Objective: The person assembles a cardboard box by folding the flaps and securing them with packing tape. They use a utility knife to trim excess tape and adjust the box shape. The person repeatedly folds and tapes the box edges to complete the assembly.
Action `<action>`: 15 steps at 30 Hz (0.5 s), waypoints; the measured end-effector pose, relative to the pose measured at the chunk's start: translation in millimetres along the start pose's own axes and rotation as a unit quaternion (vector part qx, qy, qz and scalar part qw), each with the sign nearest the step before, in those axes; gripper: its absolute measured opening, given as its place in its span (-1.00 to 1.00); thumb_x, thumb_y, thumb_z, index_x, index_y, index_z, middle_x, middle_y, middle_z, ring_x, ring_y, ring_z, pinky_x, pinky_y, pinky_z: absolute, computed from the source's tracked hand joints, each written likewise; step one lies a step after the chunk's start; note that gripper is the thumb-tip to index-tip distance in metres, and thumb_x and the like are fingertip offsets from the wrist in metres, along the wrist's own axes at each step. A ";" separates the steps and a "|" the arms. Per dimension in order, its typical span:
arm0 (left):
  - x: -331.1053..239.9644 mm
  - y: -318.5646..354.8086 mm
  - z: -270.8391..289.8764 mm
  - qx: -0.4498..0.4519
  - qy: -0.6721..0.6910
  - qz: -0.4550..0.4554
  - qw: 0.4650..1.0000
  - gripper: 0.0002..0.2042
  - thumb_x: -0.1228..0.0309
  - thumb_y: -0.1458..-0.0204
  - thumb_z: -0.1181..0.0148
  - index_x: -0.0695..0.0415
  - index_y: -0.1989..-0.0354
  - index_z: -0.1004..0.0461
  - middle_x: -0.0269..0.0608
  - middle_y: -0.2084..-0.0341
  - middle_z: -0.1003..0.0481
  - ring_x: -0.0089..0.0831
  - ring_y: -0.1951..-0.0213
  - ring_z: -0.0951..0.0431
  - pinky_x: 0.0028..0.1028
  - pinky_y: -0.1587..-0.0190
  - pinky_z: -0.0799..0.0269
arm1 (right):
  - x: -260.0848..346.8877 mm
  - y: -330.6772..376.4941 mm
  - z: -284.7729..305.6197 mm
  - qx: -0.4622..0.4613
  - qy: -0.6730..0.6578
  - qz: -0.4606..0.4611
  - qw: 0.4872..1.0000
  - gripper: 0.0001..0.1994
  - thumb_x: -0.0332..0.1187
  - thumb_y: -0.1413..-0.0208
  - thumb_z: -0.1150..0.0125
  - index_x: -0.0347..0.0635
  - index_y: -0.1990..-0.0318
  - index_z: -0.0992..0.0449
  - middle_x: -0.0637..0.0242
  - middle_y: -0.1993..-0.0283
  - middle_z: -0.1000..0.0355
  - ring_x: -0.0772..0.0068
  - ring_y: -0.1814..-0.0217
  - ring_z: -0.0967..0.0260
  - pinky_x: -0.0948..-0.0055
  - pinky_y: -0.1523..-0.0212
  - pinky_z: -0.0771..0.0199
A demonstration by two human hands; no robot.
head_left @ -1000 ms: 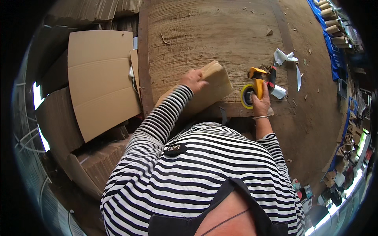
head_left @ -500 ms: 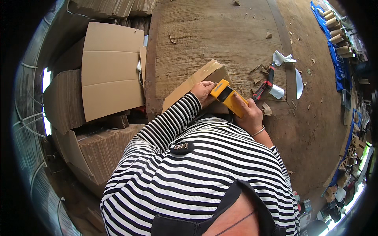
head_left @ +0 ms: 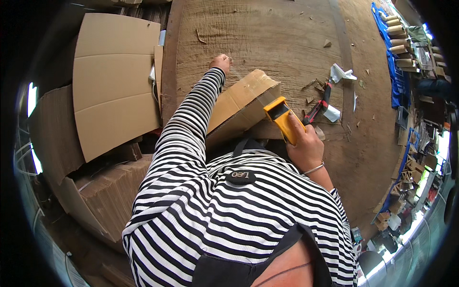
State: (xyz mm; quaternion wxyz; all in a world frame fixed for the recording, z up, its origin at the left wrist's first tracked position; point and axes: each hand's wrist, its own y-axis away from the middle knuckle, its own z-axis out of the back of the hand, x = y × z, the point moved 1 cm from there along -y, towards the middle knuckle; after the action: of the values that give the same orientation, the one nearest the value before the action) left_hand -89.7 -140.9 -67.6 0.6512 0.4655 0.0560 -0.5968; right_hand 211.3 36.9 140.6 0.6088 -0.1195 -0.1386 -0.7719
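Observation:
My right hand point(head_left: 306, 146) grips a yellow tape dispenser point(head_left: 285, 118) by its body, just right of a cardboard box point(head_left: 241, 100). Farther off and to the left, my left hand point(head_left: 221, 63) is closed, pinching the end of a strip of clear tape point(head_left: 239, 75). The strip stretches from those fingers toward the dispenser, over the box's far end. The box lies at a slant between my arms, its near part hidden by my left sleeve and body. A red and black utility knife point(head_left: 319, 106) lies right of the dispenser.
Scraps of white paper point(head_left: 338, 72) lie around the knife on the worn wooden tabletop point(head_left: 267, 36). Flat cardboard sheets point(head_left: 117, 86) and stacked cardboard point(head_left: 114, 193) stand on the left. Cardboard tubes point(head_left: 399, 40) lie on blue sheeting at far right.
My left hand has moved away from the dispenser, far and to the left, drawing out clear tape. My right hand still holds the dispenser, shifted slightly right.

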 end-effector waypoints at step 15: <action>32.3 -8.4 -85.8 0.020 -0.146 -0.054 0.988 -0.72 0.13 -0.10 -0.05 0.04 0.22 -0.53 -0.12 0.14 -0.43 -0.22 0.06 -0.43 -0.27 -0.03 -0.33 | -21.9 -10.6 -71.0 0.009 0.024 -0.027 0.999 -0.26 -0.37 0.29 -0.29 0.34 -0.20 -0.28 0.24 0.41 -0.25 0.16 0.47 -0.35 0.26 0.50 -0.44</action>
State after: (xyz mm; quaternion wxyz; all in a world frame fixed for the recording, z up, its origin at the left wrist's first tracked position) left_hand -46.1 -105.4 -140.5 0.6100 0.3823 -0.0266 -0.6936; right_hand 204.9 33.6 65.9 0.5918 -0.0915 -0.1345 -0.7895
